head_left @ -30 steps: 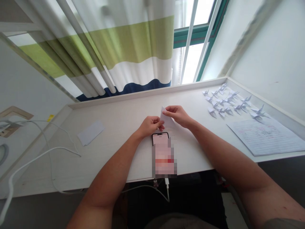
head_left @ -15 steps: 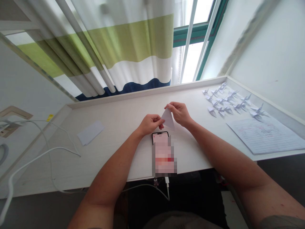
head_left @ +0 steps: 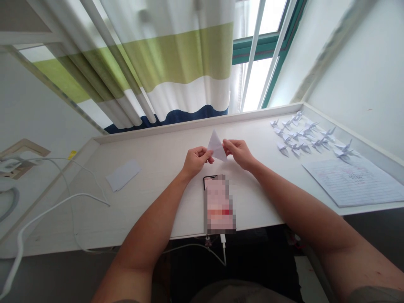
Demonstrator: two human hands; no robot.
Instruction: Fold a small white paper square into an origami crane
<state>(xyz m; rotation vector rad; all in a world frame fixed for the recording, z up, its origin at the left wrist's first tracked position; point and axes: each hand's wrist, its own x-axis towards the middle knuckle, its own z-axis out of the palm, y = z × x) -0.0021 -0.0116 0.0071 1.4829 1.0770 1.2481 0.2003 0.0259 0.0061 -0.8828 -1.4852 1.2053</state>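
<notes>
A white sheet of paper folded into a triangle (head_left: 216, 145) is held up above the desk, its point toward the window. My left hand (head_left: 197, 160) pinches its left lower edge between thumb and fingers. At the right edge, the thumb and index finger of my right hand (head_left: 239, 152) are closed on the same paper. Just below the hands lies a phone (head_left: 217, 202), its screen blurred out. Several folded paper cranes (head_left: 298, 134) stand in a group on the right of the desk.
A small stack of white paper (head_left: 123, 174) lies on the left of the white desk (head_left: 158, 189). Lined sheets with writing (head_left: 356, 181) rest at the right front. A white cable (head_left: 63, 203) loops over the left side; another plug (head_left: 223, 239) hangs below the phone.
The folded paper has turned so its point faces the window. My right hand has shifted from its upper tip down to its right edge. The view has moved slightly.
</notes>
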